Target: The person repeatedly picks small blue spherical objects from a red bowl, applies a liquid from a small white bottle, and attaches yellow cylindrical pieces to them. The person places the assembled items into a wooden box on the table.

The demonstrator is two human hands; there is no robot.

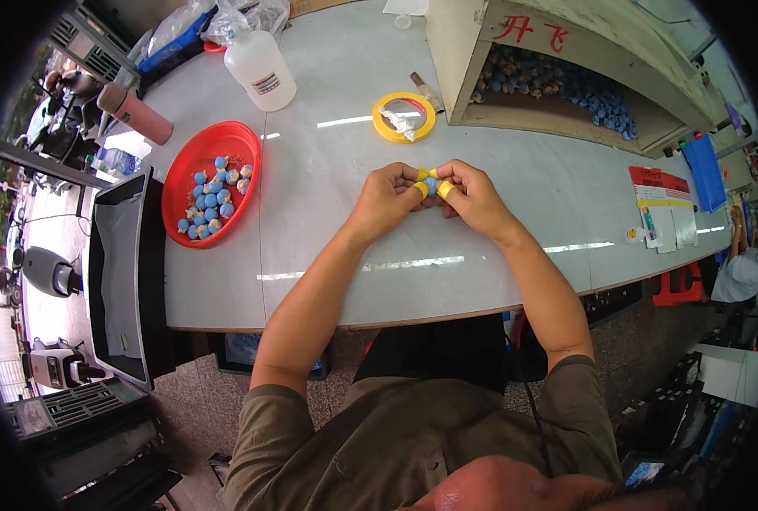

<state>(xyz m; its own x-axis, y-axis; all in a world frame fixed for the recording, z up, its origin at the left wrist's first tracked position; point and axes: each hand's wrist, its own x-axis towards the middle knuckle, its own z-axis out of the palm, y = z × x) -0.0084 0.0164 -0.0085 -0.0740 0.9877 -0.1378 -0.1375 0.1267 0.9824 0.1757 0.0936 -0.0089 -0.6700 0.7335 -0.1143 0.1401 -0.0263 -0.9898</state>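
Above the middle of the grey worktable [328,221], both of my hands meet around a small blue ball [431,186]. Fingers of my left hand [387,203] pinch it from one side. My right hand [476,199] pinches it from the other, its fingers curled. Yellow wraps cover the thumb tips and index fingertips. The fingers hide much of the ball, so its details cannot be made out. To the left is a round red tray [244,140] holding several blue balls [211,201] with pale, beige parts.
Beyond my hands lie a yellow tape roll [381,119], a crumpled white piece [399,124] and a flat tool [425,88]. A white bottle [260,72] and pink flask [136,114] stand far left. A wooden cabinet [457,64] holds many blue pieces. A black bin [151,281] adjoins the table's left edge.
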